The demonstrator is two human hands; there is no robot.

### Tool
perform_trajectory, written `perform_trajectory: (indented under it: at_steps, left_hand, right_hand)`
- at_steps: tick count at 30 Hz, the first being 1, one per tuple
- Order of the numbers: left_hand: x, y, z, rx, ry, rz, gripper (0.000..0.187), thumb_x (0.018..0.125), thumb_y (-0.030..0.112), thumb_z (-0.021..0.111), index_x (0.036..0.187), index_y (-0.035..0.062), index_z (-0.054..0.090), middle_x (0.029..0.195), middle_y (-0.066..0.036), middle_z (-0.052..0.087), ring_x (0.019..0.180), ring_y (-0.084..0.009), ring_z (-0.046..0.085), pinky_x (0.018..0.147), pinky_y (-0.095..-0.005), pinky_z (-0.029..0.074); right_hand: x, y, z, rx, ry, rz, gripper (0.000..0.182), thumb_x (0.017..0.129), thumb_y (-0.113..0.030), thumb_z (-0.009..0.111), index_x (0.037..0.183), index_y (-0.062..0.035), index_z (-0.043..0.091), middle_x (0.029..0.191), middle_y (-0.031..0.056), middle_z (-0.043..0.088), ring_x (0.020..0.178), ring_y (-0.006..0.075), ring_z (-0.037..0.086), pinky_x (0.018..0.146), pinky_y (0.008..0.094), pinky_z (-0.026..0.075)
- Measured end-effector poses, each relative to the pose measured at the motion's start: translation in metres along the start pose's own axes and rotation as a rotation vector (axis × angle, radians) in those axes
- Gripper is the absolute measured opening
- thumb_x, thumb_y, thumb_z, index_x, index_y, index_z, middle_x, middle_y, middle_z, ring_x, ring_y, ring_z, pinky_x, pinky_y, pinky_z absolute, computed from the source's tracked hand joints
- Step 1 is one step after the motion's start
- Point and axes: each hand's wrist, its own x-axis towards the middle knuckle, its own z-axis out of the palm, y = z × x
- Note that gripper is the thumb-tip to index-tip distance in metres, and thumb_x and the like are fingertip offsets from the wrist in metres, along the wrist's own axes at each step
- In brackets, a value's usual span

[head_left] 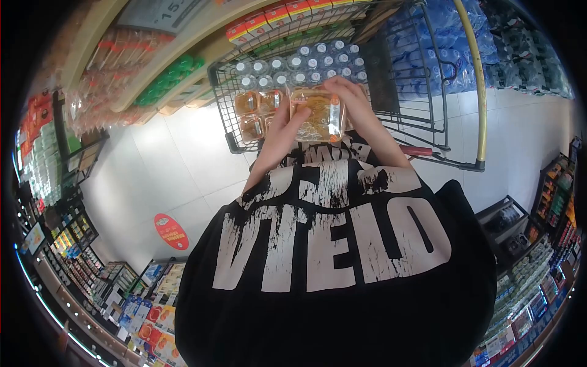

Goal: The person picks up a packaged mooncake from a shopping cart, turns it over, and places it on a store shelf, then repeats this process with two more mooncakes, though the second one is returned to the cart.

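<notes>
Well to the left of the hands, a red oval floor sticker [171,231] lies on the pale tiles [147,144]. Beyond it, farther out from the body than the hands, shelving carries a row of green items [168,81] under a price sign [174,13]. Just left of the left hand, small clear packs [246,103] of brownish food sit inside a wire shopping cart [232,142]. Bottles with white caps [313,63] stand in rows beyond both hands, and red and yellow boxes [275,18] line a shelf past them.

The left hand [282,129] grips the near left side of a larger clear pack [318,116], its thumb lying over the top face; its other fingers are mostly hidden. The pack, with golden-brown contents and a white and orange label [334,116], is held between the two hands above the near end of the cart. The right hand [350,96] curls over the pack's far right corner, bent fingers against its edge; its thumb cannot be made out.

Right of the right hand are the cart's red handle [417,150], blue-wrapped bottles [416,67] and, farther right, a yellow rail [476,79].
</notes>
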Motion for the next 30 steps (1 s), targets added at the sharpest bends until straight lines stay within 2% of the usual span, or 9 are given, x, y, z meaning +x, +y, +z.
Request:
perform_trajectory:
  at_steps: [3,5,9,15,18,24,27,29,30]
  left_hand:
    - [-0.001,0.006,0.002,-0.01,-0.011,-0.061,0.052,0.089,0.024,0.052,0.129,-0.0033,0.032,0.119,-0.013,0.048,0.108,-0.016,0.045,0.092,-0.026,0.035]
    - [0.001,0.003,0.0,-0.032,-0.032,-0.072,0.051,0.089,0.023,0.052,0.129,-0.0034,0.033,0.118,-0.013,0.048,0.107,-0.0159,0.046,0.091,-0.0258,0.035]
    - [0.003,0.006,0.001,-0.023,-0.069,-0.065,0.051,0.089,0.023,0.051,0.128,-0.0034,0.033,0.117,-0.012,0.049,0.106,-0.0154,0.047,0.089,-0.0254,0.036]
    - [-0.001,0.016,0.01,-0.032,-0.008,-0.076,0.048,0.089,0.023,0.051,0.126,-0.0028,0.037,0.113,-0.011,0.051,0.102,-0.0146,0.048,0.086,-0.0251,0.038]
    - [-0.004,0.021,0.009,0.0,0.003,-0.155,0.046,0.089,0.023,0.051,0.126,-0.001,0.038,0.112,-0.01,0.052,0.101,-0.0141,0.049,0.085,-0.0248,0.038]
    - [0.001,0.011,0.004,-0.04,-0.049,-0.16,0.048,0.088,0.023,0.051,0.128,0.0004,0.037,0.112,-0.01,0.052,0.1,-0.0142,0.049,0.085,-0.0257,0.038]
    - [0.008,-0.005,0.0,-0.066,-0.097,-0.078,0.051,0.09,0.031,0.048,0.129,0.0009,0.036,0.113,-0.009,0.051,0.102,-0.015,0.049,0.087,-0.0268,0.038]
    - [0.012,-0.014,-0.004,0.029,0.001,-0.232,0.053,0.092,0.04,0.041,0.127,0.0016,0.037,0.115,-0.011,0.05,0.106,-0.0165,0.048,0.09,-0.0298,0.038]
    - [0.013,-0.011,-0.002,0.032,0.0,-0.233,0.053,0.092,0.04,0.041,0.127,0.0016,0.037,0.115,-0.011,0.05,0.106,-0.0165,0.048,0.09,-0.0298,0.038]
  right_hand:
    - [-0.002,-0.001,0.0,0.011,0.043,0.026,0.027,0.081,-0.033,0.059,0.087,-0.0068,0.057,0.081,-0.0032,0.055,0.08,0.005,0.05,0.073,0.0184,0.036]
    - [-0.001,0.004,-0.002,0.07,0.033,0.048,0.023,0.085,-0.028,0.052,0.087,-0.0054,0.056,0.083,0.0,0.056,0.082,0.0071,0.051,0.073,0.021,0.039]
    - [-0.003,-0.006,-0.002,0.125,-0.015,0.088,0.022,0.086,-0.027,0.051,0.086,-0.0055,0.055,0.082,-0.0005,0.055,0.079,0.0068,0.051,0.072,0.0206,0.038]
    - [-0.006,-0.017,-0.004,-0.008,-0.018,0.024,0.022,0.086,-0.028,0.051,0.085,-0.0058,0.056,0.081,-0.0012,0.055,0.077,0.0059,0.05,0.071,0.02,0.038]
    - [-0.008,-0.02,-0.002,-0.127,-0.041,-0.035,0.023,0.086,-0.029,0.052,0.085,-0.0064,0.056,0.081,-0.002,0.055,0.077,0.0053,0.049,0.071,0.0195,0.036]
    - [-0.007,-0.021,-0.002,-0.202,-0.063,-0.091,0.025,0.086,-0.03,0.053,0.086,-0.0058,0.057,0.08,-0.0028,0.055,0.079,0.0048,0.048,0.07,0.0198,0.035]
    - [-0.008,-0.025,-0.001,-0.282,-0.062,-0.053,0.029,0.088,-0.033,0.049,0.089,-0.0052,0.057,0.082,-0.001,0.054,0.079,0.0059,0.048,0.07,0.0203,0.036]
    - [-0.01,-0.024,0.004,-0.272,0.051,-0.167,0.044,0.091,-0.045,0.039,0.1,-0.005,0.056,0.088,0.0024,0.053,0.081,0.0087,0.049,0.072,0.0218,0.037]
    - [-0.011,-0.022,0.005,-0.269,0.053,-0.168,0.044,0.091,-0.045,0.039,0.1,-0.005,0.056,0.088,0.0024,0.053,0.081,0.0087,0.049,0.072,0.0218,0.037]
